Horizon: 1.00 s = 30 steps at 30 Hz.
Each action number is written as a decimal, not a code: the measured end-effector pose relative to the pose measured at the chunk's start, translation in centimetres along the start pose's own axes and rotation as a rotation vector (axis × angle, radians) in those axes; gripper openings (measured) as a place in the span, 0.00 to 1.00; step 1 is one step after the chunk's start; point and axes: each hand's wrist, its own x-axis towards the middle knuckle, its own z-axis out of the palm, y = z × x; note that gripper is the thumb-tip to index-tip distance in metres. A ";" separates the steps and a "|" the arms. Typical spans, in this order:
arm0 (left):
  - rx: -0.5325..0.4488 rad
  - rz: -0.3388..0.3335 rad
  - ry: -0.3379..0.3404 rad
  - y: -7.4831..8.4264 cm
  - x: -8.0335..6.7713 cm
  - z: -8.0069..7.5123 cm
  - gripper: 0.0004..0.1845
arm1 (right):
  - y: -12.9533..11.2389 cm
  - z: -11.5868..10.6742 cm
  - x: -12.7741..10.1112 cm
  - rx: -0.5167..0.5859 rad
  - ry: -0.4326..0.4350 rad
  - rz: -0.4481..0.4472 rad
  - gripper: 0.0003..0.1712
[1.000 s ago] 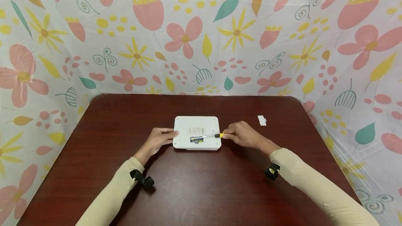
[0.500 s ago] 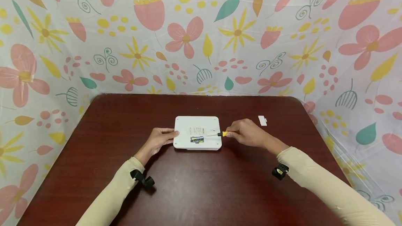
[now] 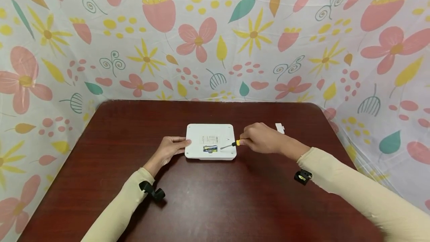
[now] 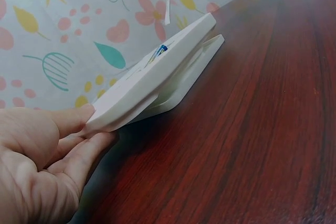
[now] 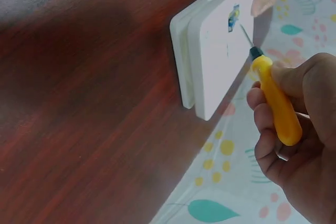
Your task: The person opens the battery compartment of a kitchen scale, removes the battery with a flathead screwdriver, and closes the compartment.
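Note:
A flat white device (image 3: 195, 137) lies underside up on the table, with a printed label, corner screws and an uncovered battery slot. Batteries (image 3: 210, 148) with blue and yellow wraps sit in that slot. My left hand (image 3: 167, 149) pinches the device's left edge, thumb on top and fingers beneath, as the left wrist view shows. In my right hand (image 3: 260, 138) is a screwdriver (image 5: 281, 108) with a yellow handle and black collar, the fingers curled round the handle. Its metal shaft points left over the device, the tip just right of the batteries. In the left wrist view the tip hangs apart from the surface.
A small white battery cover (image 3: 279, 128) lies behind the right hand, partly hidden by it. The dark reddish wooden table (image 3: 215, 201) reaches back to a flowered cloth (image 3: 198, 40) that hangs behind and at both sides.
The screwdriver tip has drawn off the batteries to the right and tilted more downward. My right hand and forearm have moved right and slightly up, now overlapping the cover. The left hand keeps its place.

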 end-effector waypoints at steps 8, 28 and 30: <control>-0.006 0.007 0.002 0.1 0.0 0.0 0.24 | -1.2 -0.8 1.8 -0.011 -0.076 0.001 0.14; -0.007 0.001 0.022 0.0 -0.1 0.2 0.23 | -1.9 -1.6 4.0 -0.039 -0.214 -0.004 0.29; -0.004 0.001 0.023 0.0 -0.2 0.2 0.23 | -2.0 -1.6 4.3 -0.046 -0.228 -0.001 0.29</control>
